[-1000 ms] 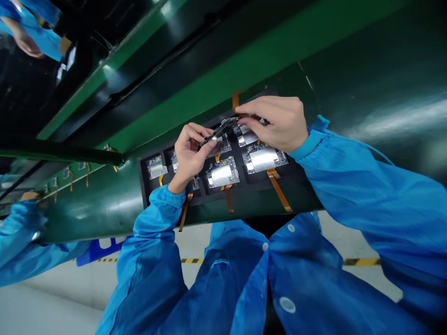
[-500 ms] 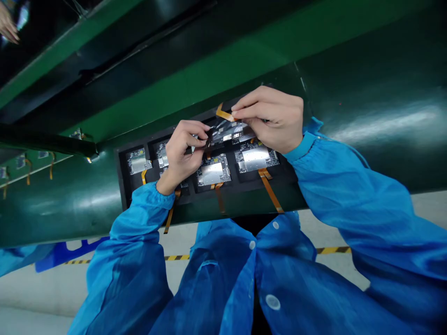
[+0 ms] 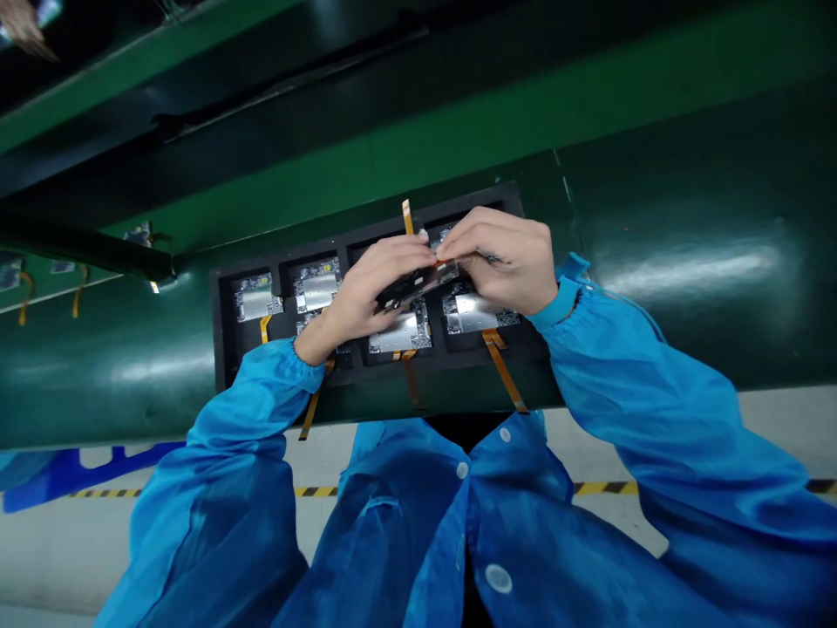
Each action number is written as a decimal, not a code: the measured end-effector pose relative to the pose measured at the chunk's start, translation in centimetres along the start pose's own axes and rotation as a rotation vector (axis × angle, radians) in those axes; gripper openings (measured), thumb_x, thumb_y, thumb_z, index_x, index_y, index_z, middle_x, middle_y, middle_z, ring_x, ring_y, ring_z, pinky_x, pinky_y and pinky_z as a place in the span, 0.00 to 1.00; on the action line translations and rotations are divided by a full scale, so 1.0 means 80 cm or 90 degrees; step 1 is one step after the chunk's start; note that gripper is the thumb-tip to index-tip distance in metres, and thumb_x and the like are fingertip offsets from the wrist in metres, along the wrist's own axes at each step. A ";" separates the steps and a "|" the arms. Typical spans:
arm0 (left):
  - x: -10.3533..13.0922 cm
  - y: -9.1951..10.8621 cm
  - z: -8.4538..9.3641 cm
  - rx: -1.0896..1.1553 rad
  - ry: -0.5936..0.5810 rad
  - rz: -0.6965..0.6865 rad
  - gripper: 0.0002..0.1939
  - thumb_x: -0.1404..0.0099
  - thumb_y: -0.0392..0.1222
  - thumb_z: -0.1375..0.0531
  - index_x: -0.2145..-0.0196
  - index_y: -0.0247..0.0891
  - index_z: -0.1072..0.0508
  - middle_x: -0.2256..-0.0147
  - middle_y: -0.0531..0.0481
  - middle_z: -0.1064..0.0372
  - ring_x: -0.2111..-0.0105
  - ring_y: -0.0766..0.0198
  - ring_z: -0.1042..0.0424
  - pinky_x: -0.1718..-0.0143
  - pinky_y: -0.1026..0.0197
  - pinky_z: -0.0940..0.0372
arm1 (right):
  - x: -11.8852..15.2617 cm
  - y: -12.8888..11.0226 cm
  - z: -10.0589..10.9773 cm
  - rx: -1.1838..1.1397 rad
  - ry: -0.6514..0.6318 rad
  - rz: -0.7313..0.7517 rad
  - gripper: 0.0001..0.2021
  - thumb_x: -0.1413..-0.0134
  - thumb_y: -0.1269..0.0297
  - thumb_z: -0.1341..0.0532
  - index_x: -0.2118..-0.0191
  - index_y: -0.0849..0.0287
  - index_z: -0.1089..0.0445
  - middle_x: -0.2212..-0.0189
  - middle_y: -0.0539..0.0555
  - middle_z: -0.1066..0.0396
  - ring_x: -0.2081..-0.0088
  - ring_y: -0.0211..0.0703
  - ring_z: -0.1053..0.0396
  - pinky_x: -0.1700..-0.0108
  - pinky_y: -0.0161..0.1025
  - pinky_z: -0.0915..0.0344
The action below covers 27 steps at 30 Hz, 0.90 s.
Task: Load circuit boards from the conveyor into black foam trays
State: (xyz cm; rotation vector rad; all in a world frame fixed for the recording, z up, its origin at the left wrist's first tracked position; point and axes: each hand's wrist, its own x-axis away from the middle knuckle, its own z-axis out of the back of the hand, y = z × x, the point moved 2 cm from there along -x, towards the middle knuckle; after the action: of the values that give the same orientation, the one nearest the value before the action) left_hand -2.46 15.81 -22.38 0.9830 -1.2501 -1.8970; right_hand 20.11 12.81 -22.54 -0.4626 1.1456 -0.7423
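Above the black tray [image 3: 314, 246], my left hand [image 3: 383, 288] is closed on a dark circuit board [image 3: 418, 286], tilted between my hands. My right hand [image 3: 503, 257] pinches at the board's upper right edge, its thumb and fingertips close to my left fingertips. An orange flex cable [image 3: 408, 216] stands up behind my left fingers. Beneath my hands, boards with silver shields lie in the tray's compartments, one [image 3: 480, 312] at the right and another [image 3: 398, 336] at the middle. Exactly what the right fingertips pinch is partly hidden.
Orange flex cables [image 3: 503, 371] hang over the front edge of the green table [image 3: 686, 262]. A dark bar [image 3: 85, 253] reaches in from the left, near more small boards [image 3: 64, 266]. Another person's hand [image 3: 24, 26] shows at the upper left. A blue plastic object [image 3: 85, 471] is at lower left.
Both hands have come closer together, and the board between them has tilted. The orange cable, earlier bent near my right fingertips, now stands upright behind my left fingers. My right hand has lowered.
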 end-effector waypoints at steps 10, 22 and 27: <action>0.011 -0.012 0.006 0.118 0.142 0.139 0.25 0.41 0.63 0.25 0.65 0.38 0.24 0.70 0.46 0.25 0.70 0.52 0.20 0.70 0.52 0.22 | -0.006 0.015 -0.002 -0.039 0.007 -0.057 0.12 0.36 0.51 0.32 0.54 0.52 0.20 0.54 0.56 0.19 0.63 0.45 0.24 0.64 0.44 0.25; 0.160 0.106 0.197 -0.095 0.426 0.320 0.27 0.54 0.53 0.21 0.65 0.39 0.27 0.74 0.53 0.28 0.82 0.69 0.33 0.85 0.67 0.39 | -0.013 0.010 0.003 -0.042 0.049 -0.083 0.07 0.36 0.59 0.35 0.66 0.51 0.22 0.65 0.56 0.19 0.63 0.52 0.22 0.64 0.50 0.25; 0.227 0.097 0.203 -0.113 0.374 0.542 0.28 0.61 0.49 0.19 0.69 0.37 0.29 0.79 0.55 0.32 0.85 0.72 0.38 0.87 0.68 0.44 | -0.013 0.011 0.002 -0.023 0.037 -0.068 0.08 0.36 0.60 0.35 0.67 0.52 0.22 0.65 0.56 0.19 0.64 0.50 0.22 0.65 0.48 0.27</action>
State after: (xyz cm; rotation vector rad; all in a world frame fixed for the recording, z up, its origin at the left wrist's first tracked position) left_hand -24.63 5.42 -15.02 0.6704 -0.9046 -0.9401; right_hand 20.29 14.17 -22.43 -0.5382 1.1973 -0.8332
